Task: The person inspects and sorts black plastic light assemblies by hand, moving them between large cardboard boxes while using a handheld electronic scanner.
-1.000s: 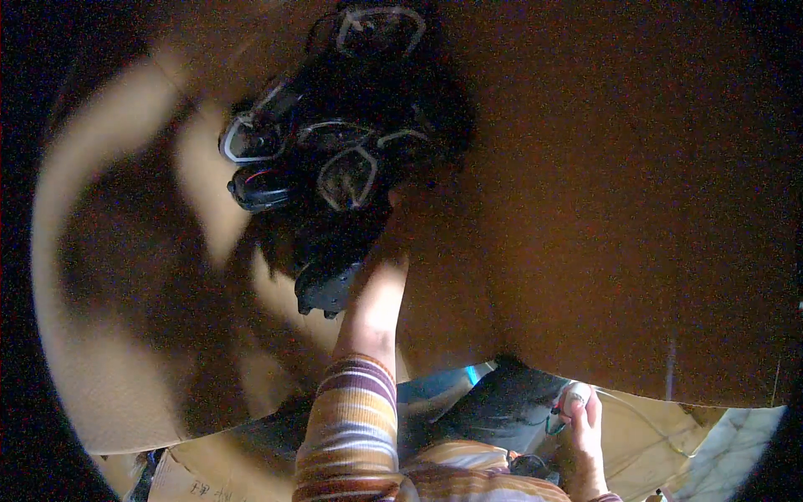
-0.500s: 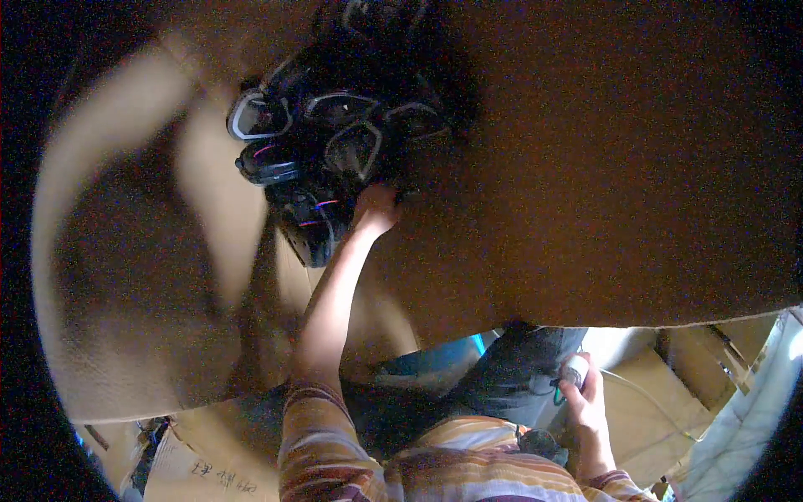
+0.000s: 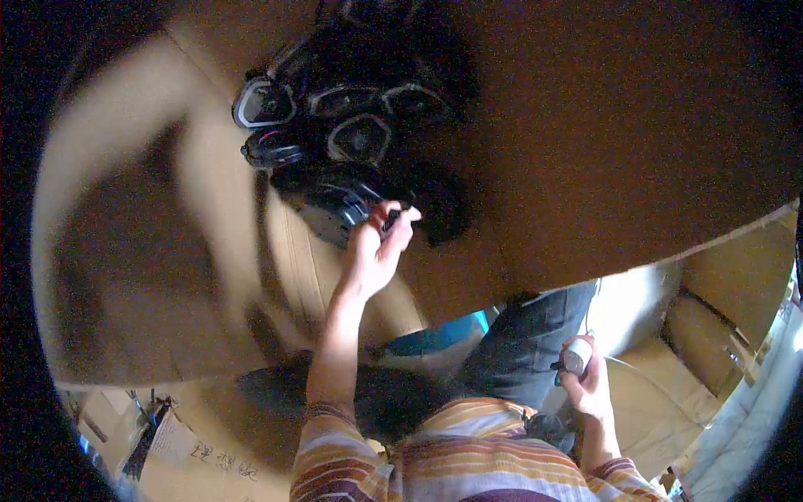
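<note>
My left hand [image 3: 381, 238] reaches into a large cardboard box [image 3: 602, 142], fingers closed round a dark part. That black moulded part [image 3: 339, 209] lies at the near end of a pile and looks tilted; its far side is lost in shadow. Beyond it sit several black units, one with a pale grey angular rim [image 3: 266, 102] and another with a dim, five-sided rim [image 3: 360, 138]. Low on the right, outside the box, my right hand [image 3: 590, 386] is closed round a short white cylinder with a grey end [image 3: 577, 356]. A dark bit shows beside its fingers.
The box's near wall edge [image 3: 652, 263] curves across between my two arms. Below it lie a blue item [image 3: 439, 336] and my dark-trousered leg [image 3: 535, 343]. More cardboard [image 3: 201, 460] with handwriting is at the lower left. A pale cable [image 3: 661, 386] runs at the right.
My left hand has drawn back toward me and turned, with the black part's near end shifted and tilted. The box's near edge has risen on the right. My right hand still grips the cylinder.
</note>
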Motion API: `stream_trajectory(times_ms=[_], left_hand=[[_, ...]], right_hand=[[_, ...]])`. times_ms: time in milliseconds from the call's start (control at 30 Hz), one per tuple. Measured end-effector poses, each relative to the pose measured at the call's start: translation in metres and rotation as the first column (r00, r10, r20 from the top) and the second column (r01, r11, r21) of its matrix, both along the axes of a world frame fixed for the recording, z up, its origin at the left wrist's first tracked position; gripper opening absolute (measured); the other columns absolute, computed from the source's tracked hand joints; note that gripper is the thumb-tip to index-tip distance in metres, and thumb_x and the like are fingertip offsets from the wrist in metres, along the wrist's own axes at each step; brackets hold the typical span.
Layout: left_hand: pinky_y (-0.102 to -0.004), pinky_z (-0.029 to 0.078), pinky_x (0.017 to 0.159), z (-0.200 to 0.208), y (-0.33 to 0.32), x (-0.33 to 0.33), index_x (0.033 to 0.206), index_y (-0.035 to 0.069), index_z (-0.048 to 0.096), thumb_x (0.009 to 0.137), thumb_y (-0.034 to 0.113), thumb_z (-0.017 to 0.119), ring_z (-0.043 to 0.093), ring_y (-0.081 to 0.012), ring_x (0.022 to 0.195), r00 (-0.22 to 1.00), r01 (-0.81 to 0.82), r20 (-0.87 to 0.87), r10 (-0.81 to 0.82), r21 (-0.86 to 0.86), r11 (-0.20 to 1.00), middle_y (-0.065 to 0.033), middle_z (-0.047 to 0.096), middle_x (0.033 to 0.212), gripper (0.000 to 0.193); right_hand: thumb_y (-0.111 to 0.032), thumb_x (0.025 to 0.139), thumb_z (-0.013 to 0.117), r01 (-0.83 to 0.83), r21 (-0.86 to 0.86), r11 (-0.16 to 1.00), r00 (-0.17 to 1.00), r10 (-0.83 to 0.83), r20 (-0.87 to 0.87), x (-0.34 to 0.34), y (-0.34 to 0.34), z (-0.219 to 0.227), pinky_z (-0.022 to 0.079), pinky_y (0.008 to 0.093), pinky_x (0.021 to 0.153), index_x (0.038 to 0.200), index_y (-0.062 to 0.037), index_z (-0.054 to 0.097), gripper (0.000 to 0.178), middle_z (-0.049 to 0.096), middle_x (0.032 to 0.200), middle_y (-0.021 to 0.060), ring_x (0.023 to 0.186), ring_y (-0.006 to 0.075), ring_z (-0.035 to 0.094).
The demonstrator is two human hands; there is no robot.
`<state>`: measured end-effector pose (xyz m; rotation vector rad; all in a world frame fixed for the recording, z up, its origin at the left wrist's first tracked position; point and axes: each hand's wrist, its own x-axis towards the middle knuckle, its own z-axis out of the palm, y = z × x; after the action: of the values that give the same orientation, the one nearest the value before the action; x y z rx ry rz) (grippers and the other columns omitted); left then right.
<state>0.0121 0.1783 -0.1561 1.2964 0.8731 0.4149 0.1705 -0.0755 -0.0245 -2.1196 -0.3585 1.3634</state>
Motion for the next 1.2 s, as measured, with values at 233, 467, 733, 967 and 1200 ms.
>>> stream_trajectory(times_ms=[233, 467, 733, 967, 1200], left_hand=[[-0.0261, 0.043, 0.061, 0.064, -0.064, -0.003, 0.088, 0.002, 0.053, 0.074, 0.008, 0.049, 0.056, -0.0179, 0.067, 0.967, 0.25, -0.052, -0.25, -0.003, 0.968, -0.011, 0.058, 0.077, 0.015], [-0.0286, 0.037, 0.05, 0.117, -0.111, 0.02, 0.097, 0.004, 0.051, 0.061, -0.003, 0.054, 0.048, -0.0188, 0.053, 0.863, 0.396, 0.187, -0.47, 0.327, 0.858, -0.0058, 0.048, 0.059, 0.038], [-0.0274, 0.035, 0.045, 0.128, -0.138, 0.024, 0.094, 0.001, 0.053, 0.061, -0.002, 0.056, 0.045, -0.0173, 0.048, 0.853, 0.436, 0.112, -0.509, 0.383, 0.815, -0.006, 0.047, 0.057, 0.033], [-0.0218, 0.037, 0.049, 0.121, -0.134, 0.004, 0.093, -0.004, 0.052, 0.075, 0.004, 0.047, 0.044, -0.0097, 0.052, 0.983, -0.163, 0.121, 0.138, 0.228, 0.96, -0.0033, 0.05, 0.061, 0.02], [-0.0162, 0.031, 0.049, 0.143, -0.118, 0.014, 0.1, -0.005, 0.045, 0.08, 0.012, 0.042, 0.032, -0.0028, 0.049, 0.748, -0.627, 0.294, 0.595, 0.018, 0.779, 0.0002, 0.042, 0.062, 0.027]], right_hand=[[-0.001, 0.059, 0.049, -0.125, 0.006, 0.992, 0.989, 0.124, 0.079, -0.006, -0.002, 0.021, 0.036, 0.0267, 0.066, 0.095, -0.0035, 0.04, 0.038, 0.043, 0.077, 0.007, 0.071, 0.0156, 0.044], [-0.001, 0.06, 0.051, -0.205, 0.221, 0.954, 0.979, 0.205, 0.024, 0.0, -0.02, 0.045, 0.036, 0.0261, 0.067, 0.096, -0.0039, 0.041, 0.038, 0.045, 0.082, 0.007, 0.074, 0.0153, 0.045], [0.0, 0.061, 0.054, -0.187, 0.412, 0.892, 0.977, 0.213, -0.016, 0.011, -0.027, 0.053, 0.037, 0.0229, 0.063, 0.096, -0.0038, 0.04, 0.037, 0.046, 0.08, 0.0048, 0.072, 0.0113, 0.045], [0.001, 0.061, 0.052, -0.115, 0.429, 0.896, 0.982, 0.166, -0.084, 0.009, -0.036, 0.053, 0.037, 0.0226, 0.064, 0.096, -0.0045, 0.04, 0.037, 0.046, 0.081, 0.0034, 0.073, 0.0104, 0.045], [0.004, 0.053, 0.048, -0.003, 0.374, 0.928, 0.997, 0.033, -0.074, 0.001, -0.04, 0.053, 0.038, 0.0241, 0.062, 0.082, -0.0024, 0.046, 0.03, 0.048, 0.076, 0.0051, 0.068, 0.0129, 0.047]])
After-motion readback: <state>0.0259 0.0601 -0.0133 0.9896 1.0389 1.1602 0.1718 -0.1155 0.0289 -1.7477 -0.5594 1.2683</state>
